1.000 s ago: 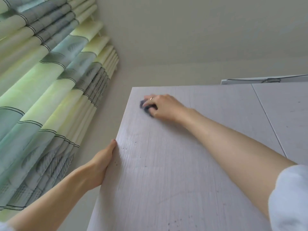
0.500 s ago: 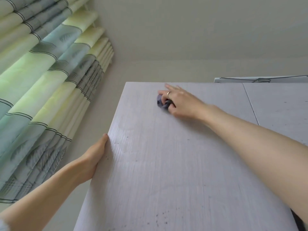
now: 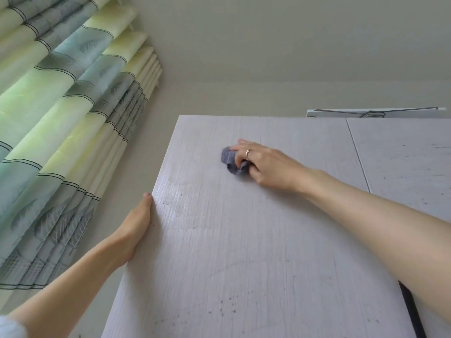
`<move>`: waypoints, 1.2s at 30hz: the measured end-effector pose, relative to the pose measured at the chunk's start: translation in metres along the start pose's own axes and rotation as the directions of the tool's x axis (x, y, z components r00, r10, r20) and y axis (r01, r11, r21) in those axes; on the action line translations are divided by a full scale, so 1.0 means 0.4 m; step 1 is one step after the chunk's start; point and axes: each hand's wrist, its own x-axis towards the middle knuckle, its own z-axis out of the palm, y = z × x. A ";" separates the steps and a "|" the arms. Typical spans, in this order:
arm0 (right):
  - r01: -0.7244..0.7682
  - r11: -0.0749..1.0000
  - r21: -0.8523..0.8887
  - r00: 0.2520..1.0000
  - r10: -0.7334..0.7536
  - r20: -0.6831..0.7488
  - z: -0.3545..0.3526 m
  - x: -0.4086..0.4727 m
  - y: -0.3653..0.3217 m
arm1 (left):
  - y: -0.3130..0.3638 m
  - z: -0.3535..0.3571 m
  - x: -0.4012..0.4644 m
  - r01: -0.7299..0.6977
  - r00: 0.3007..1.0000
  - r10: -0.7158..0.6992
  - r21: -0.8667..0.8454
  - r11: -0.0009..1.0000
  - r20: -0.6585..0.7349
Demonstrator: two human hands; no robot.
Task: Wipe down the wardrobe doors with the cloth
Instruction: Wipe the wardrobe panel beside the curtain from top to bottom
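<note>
Sliding rightward — cloth [image 3: 231,160], right hand [image 3: 266,164]

Pleated curtains [image 3: 63,132] fill the left side, striped in pale green, blue-grey and cream with thin dark lines and leaf prints; daylight glows softly through the green bands. A plain, pale grey-green wall [image 3: 244,96] rises to a ceiling [image 3: 292,32] of the same tone. At upper right a wire hanger [image 3: 373,113] rests on a white ledge [image 3: 341,113].
</note>
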 end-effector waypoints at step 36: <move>-0.587 0.758 -0.285 0.805 0.510 -0.301 -0.122 -0.086 0.154 | -0.008 0.019 -0.005 -0.204 0.969 0.218 0.125 0.971 -0.114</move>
